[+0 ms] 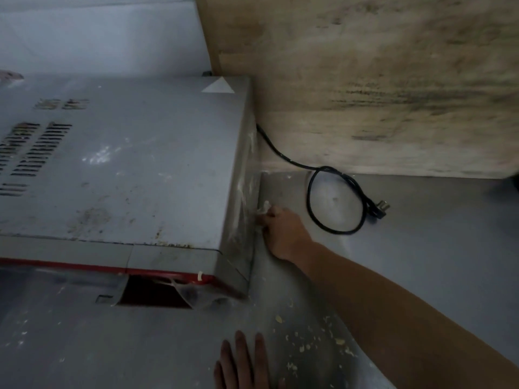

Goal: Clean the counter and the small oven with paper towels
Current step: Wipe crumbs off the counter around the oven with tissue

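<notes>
While the right hand pinches a small wad of paper towel against the small oven, low on its side wall, the main risk (judgement) is scatter: pale smears streak that wall just above the fingers, and a downward wipe would likely drop residue onto the counter beneath the wrist. Crumbs already lie on the counter under the right forearm, between both hands; a dragging forearm could spread them. Wad looks v. small for this much grime, so prob. saturates fast and smears rather than lifts.

Second risk: power cord loops on the counter just beyond the right hand, plug lying loose farther out. A wide sweep could snag it.

Left hand lies flat on the counter near the bottom edge, fingers straight, holding nothing; appears to brace.

Positions rel. to hands: oven side wall touches the towel at the right fingertips; oven top, dirty, w/ vent slots, spreads away to the left of both hands. Oven's red front edge is just ahead of the left fingertips. Wooden panel stands beyond the right hand, past the cord.
</notes>
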Demonstrator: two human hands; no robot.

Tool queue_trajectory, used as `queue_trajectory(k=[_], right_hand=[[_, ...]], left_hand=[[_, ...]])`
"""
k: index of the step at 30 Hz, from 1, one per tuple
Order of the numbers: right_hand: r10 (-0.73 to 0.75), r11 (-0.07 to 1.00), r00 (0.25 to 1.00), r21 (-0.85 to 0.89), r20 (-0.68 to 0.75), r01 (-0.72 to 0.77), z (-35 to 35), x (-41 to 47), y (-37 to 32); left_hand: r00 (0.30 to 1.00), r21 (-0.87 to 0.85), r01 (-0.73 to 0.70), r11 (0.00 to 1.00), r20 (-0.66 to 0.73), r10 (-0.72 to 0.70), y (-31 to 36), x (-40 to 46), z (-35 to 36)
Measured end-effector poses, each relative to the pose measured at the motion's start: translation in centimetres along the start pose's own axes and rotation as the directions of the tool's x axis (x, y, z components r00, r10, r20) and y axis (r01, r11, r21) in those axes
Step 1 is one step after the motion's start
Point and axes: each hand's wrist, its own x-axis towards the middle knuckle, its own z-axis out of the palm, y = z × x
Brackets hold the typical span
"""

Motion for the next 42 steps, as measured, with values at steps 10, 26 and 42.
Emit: queue_trajectory(k=[10, 26, 42], right_hand=[[-0.036, 0.989, 0.999, 0.144, -0.037, 0.04, 0.1, -6.2, -0.2], [-0.067, 0.996, 0.997, 0.069, 0.03, 0.064, 1.5, -4.6, -2.3], [0.105, 0.974, 0.982, 0.215, -0.157, -0.07, 1.4, -9.0, -2.8]], left_hand=[[0.999, 0.014, 0.028, 1.0, 0.018, -0.028, 0.2, -3.3, -1.2], [0.997, 0.066, -0.032, 0.997, -0.069, 0.037, 0.2, -4.0, -1.3], [0.998, 0.108, -0.046, 0.993, -0.043, 0.051, -0.5, -4.4, -0.8]])
